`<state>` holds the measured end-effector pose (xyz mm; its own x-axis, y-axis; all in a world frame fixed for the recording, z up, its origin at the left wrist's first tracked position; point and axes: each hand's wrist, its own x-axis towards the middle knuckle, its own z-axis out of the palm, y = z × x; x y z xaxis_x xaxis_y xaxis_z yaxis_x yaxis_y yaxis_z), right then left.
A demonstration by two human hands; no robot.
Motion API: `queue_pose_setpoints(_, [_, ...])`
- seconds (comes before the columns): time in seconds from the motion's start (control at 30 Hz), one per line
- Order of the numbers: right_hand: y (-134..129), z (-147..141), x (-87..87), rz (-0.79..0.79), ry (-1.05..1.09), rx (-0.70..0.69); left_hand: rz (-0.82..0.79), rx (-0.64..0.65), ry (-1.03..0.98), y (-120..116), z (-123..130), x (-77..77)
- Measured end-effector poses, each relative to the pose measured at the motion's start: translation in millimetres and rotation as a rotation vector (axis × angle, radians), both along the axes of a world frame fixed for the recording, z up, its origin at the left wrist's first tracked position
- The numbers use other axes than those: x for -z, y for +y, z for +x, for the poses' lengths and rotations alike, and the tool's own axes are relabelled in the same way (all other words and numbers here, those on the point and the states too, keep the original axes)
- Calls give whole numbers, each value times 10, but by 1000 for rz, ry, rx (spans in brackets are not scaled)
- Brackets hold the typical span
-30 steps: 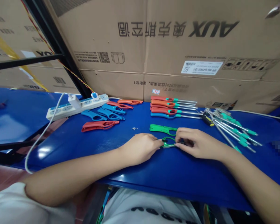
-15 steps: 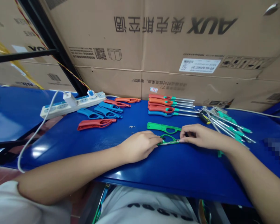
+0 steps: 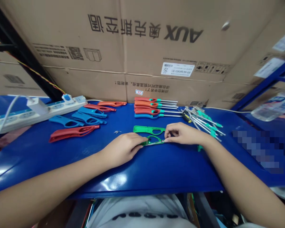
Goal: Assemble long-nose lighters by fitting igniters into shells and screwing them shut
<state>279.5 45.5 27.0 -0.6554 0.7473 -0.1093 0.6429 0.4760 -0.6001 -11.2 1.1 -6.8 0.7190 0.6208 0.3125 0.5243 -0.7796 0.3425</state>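
Note:
My left hand [image 3: 124,147] grips the handle end of a green lighter shell half [image 3: 156,143] with small parts inside it. At its right end my right hand [image 3: 180,134] pinches the tip, where a small metallic part shows. Just behind lies a second green shell half [image 3: 146,129], flat on the blue table [image 3: 142,177]. Some tiny screws [image 3: 117,132] are scattered to the left. Orange, red and blue lighters with metal tubes [image 3: 154,107] sit in a row behind. A black and yellow screwdriver [image 3: 186,117] rests beside a pile of metal tubes with green ends [image 3: 209,125].
Red, blue and orange shells [image 3: 73,132] lie at the left, near a white power strip [image 3: 38,110] with plugs and cables. A large cardboard box [image 3: 142,47] stands behind the table. A plastic bottle [image 3: 272,107] is at the right, near a blue frame.
The camera view has shifted to the right, so the table items appear further left and the bottle has come into view. Both hands keep hold of the green shell half.

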Motion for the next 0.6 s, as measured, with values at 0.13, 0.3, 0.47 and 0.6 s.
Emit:
queue_pose_setpoints(0.13, [59,83,-22,210,-13,107,27,0,21,5,-12,33])
queue_pose_setpoints(0.3, [181,370,-100,485,-276,459,87,20,53,-2,-14,44])
queue_pose_setpoints(0.47, [350,858,-125,553,-350,868,129,15,54,5,-9,45])
queue_pose_setpoints(0.6, [489,1213,-33,544,-329,995,131,9,58,5,-10,42])
